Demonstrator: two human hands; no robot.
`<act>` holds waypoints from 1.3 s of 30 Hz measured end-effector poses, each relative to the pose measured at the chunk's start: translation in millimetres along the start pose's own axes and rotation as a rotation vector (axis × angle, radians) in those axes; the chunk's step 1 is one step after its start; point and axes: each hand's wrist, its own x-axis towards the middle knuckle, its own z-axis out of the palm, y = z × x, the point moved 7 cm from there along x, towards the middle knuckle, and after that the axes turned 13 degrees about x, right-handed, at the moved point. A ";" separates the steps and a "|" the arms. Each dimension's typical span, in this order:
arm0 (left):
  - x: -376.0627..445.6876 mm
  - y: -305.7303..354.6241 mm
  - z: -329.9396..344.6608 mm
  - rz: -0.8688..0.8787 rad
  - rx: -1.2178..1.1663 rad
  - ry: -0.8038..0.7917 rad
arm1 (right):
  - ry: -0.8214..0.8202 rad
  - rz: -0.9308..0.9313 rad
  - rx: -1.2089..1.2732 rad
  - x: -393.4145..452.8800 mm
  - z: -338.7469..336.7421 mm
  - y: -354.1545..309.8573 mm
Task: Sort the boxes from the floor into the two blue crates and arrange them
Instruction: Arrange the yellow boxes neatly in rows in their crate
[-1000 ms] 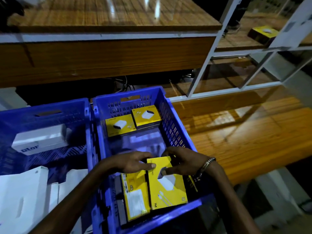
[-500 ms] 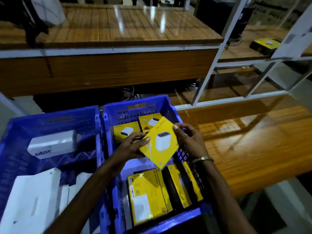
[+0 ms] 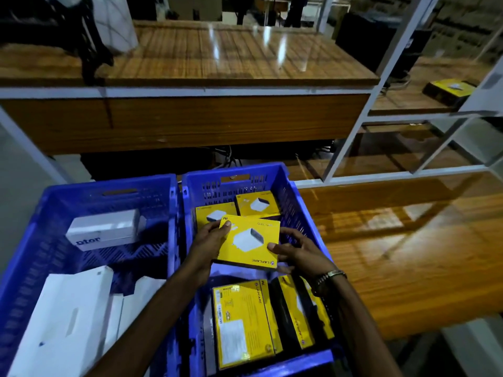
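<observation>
Hands: my left (image 3: 208, 240) and right (image 3: 296, 253) clamp the yellow box (image 3: 249, 242) by its edges.
Box: flat, over the right crate (image 3: 299, 213).

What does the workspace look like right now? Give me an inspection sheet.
Surface: glossy wooden floor, bare beside the crates.
Job's things: right blue crate holds yellow boxes; left blue crate holds white boxes.
Clutter: one yellow box on a shelf, far right.
Hands: left hand and right hand hold a yellow box flat over the right crate.
Cables: dark wires under the table.
Surroundings: wooden table, white shelf frame.
</observation>
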 end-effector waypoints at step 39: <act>142.9 -73.9 -13.2 -0.246 -0.478 0.404 | 0.141 -0.295 -0.973 158.7 77.6 13.5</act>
